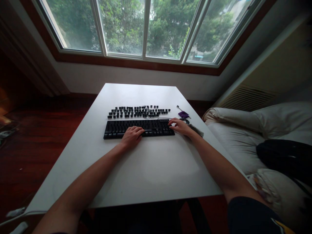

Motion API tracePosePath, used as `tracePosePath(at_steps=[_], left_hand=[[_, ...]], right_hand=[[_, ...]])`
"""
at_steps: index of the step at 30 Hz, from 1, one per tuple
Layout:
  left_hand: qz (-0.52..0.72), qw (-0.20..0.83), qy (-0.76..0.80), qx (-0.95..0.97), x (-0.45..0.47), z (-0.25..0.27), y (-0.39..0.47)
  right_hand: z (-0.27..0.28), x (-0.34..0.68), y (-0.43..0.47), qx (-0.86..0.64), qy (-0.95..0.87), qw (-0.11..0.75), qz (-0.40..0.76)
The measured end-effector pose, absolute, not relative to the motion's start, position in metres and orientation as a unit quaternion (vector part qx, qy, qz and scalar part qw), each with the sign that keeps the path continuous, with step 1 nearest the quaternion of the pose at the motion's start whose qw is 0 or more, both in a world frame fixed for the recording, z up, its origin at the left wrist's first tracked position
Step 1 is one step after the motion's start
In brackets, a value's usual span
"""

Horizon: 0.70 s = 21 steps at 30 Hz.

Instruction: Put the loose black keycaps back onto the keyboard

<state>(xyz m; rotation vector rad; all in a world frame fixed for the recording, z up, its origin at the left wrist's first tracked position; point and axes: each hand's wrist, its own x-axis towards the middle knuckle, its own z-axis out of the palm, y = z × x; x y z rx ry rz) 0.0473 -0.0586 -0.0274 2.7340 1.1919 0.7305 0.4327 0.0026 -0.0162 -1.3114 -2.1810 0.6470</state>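
A black keyboard (pixel 114 127) lies lengthwise across the white table (pixel 151 169). My left hand (pixel 133 135) rests over its front edge near the middle, fingers laid on the keys and not gripping. At the keyboard's right end, my right hand (pixel 179 126) has its fingers bent and drawn toward the thumb. Anything between those fingertips is too small to make out. Behind the keyboard, loose black keycaps (pixel 136 112) stand in several rough rows. A thin wire loop tool (pixel 145 107) seems to lie among them.
Right of the rows lies a small purple pouch (pixel 183 114). A clear plastic bag (pixel 197 130) is partly hidden by my right forearm. A pale sofa (pixel 234 139) with a dark bag (pixel 282 159) borders the table's right side. Windows (pixel 122 26) are beyond the far edge.
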Motion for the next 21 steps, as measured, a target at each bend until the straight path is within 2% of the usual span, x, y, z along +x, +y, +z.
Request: tracePosePath(at_steps=[9,15,21], left_hand=[[0.237,0.039,0.389,0.889,0.047,-0.029,-0.057],[0.236,0.037,0.387,0.891,0.047,-0.029,-0.057],[0.237,0.037,0.388,0.89,0.046,-0.031,-0.057]], right_hand=[[-0.007,0.426,-0.002,-0.473,-0.829,0.225,0.196],[0.003,0.414,-0.014,-0.502,-0.848,0.154,0.073],[-0.005,0.404,-0.036,-0.516,-0.842,0.16,-0.018]])
